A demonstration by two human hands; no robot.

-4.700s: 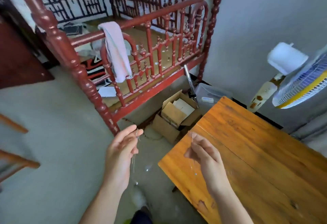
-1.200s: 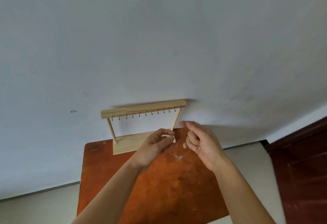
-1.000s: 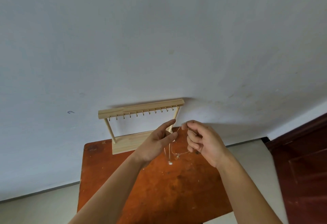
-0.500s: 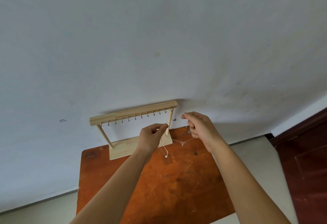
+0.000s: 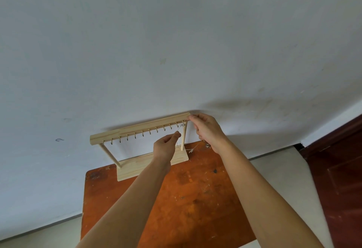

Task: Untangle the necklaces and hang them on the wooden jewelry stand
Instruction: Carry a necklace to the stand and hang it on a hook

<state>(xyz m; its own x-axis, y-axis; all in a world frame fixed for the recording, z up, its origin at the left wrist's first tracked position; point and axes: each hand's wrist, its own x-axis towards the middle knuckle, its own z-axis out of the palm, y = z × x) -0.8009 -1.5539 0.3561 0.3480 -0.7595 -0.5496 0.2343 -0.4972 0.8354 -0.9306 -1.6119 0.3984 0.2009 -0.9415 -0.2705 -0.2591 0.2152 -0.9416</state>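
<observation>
A pale wooden jewelry stand [image 5: 137, 128] with a row of small brass hooks stands at the far edge of an orange-brown table [image 5: 186, 192], against the wall. My left hand [image 5: 166, 145] pinches a thin necklace chain [image 5: 181, 127] just below the bar, near the right post. My right hand [image 5: 207, 130] pinches the same chain at the right end of the bar, beside the last hook. The chain runs taut between my hands across that last hook. A small pendant [image 5: 191, 150] lies on the table by the stand's base.
A plain grey-white wall [image 5: 176, 41] fills the view right behind the stand. A dark red wooden door [image 5: 340, 169] stands to the right. Pale floor [image 5: 278, 169] shows on both sides of the narrow table.
I turned from the red bed frame to the table with the stand. Over the last second both hands rose with the chain from above the table up to the bar's right-end hook.
</observation>
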